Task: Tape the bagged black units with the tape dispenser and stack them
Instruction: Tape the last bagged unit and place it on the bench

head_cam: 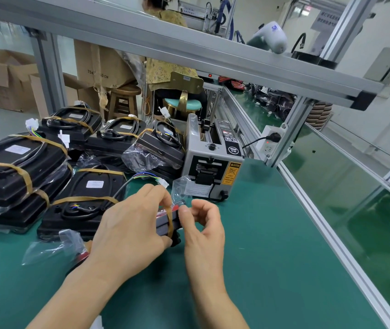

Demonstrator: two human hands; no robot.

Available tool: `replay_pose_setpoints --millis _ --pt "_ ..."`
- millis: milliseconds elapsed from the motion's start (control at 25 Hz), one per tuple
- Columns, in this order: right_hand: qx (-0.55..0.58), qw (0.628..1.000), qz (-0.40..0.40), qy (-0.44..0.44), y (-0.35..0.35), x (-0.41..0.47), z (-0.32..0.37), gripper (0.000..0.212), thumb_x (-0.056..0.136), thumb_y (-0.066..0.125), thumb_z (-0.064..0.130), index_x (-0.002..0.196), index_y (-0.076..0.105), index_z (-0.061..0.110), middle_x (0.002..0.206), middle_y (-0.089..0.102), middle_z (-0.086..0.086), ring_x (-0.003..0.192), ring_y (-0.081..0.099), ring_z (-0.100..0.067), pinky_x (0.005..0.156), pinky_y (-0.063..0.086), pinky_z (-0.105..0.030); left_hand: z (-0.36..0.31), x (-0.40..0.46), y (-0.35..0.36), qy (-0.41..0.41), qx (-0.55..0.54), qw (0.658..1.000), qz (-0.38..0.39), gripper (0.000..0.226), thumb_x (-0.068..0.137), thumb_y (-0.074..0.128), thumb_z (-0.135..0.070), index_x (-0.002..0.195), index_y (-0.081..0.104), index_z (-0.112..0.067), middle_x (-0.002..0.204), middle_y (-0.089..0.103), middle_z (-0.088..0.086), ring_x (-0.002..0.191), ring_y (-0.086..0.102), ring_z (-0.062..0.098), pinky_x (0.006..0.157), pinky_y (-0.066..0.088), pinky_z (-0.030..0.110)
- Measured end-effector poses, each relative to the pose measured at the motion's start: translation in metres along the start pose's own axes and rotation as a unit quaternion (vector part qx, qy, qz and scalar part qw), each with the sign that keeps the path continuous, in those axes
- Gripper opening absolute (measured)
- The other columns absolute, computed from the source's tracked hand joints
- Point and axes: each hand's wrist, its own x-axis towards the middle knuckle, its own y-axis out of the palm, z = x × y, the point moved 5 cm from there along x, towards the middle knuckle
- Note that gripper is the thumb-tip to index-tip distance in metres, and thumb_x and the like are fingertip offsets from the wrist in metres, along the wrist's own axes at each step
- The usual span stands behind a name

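Head view, left hand (pixel 130 231) gripping bagged unit (pixel 168 220)

Green mat (pixel 248 245) covers the table; black units (pixel 18 162) at left bound in tan tape (pixel 26 179); grey tape dispenser (pixel 213 160) bears a yellow caution label (pixel 230 173).

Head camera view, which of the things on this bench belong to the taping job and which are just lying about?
Part of the job:
small black unit, held by left hand and right hand
brown tape strip round it
tape dispenser
taped black units stacked at left

Lying about:
white power strip
cardboard boxes
wooden stool
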Motion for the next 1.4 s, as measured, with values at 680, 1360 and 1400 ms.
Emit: replay_pose_setpoints --millis 680,1360,1400 --pt "0.12 0.972 0.134 0.15 0.008 0.013 -0.017 0.02 0.089 0.063 0.018 0.102 0.062 0.003 0.095 0.068 -0.008 0.086 0.059 -0.013 0.08 0.045 -0.026 -0.007 0.001 0.001 0.035 0.032 0.998 0.046 0.077 0.063 0.074 -0.037 0.13 0.039 -0.056 0.117 0.036 -0.025 0.081 0.05 0.004 0.067 0.039 0.023" --pt "-0.201 0.944 0.221 -0.14 -0.035 -0.016 -0.008 0.063 0.064 0.074 0.029 0.12 0.048 0.042 0.136 0.045 0.021 0.129 0.034 0.013 0.111 0.026 -0.019 0.001 0.011 -0.005 0.028 0.047 0.998 0.037 0.079 0.052 0.075 -0.04 0.127 0.051 -0.045 0.113 0.063 -0.024 0.107 0.056 0.003 0.084 0.042 0.017" --pt "-0.2 0.933 0.236 -0.185 -0.033 -0.02 0.004 0.066 0.062 0.07 0.036 0.124 0.046 0.042 0.139 0.042 0.022 0.134 0.03 0.01 0.112 0.025 -0.018 0.004 0.009 -0.01 0.029 -0.014 0.999 0.039 0.077 0.045 0.077 -0.037 0.119 0.058 -0.046 0.104 0.065 -0.027 0.1 0.059 -0.001 0.082 0.044 0.014"
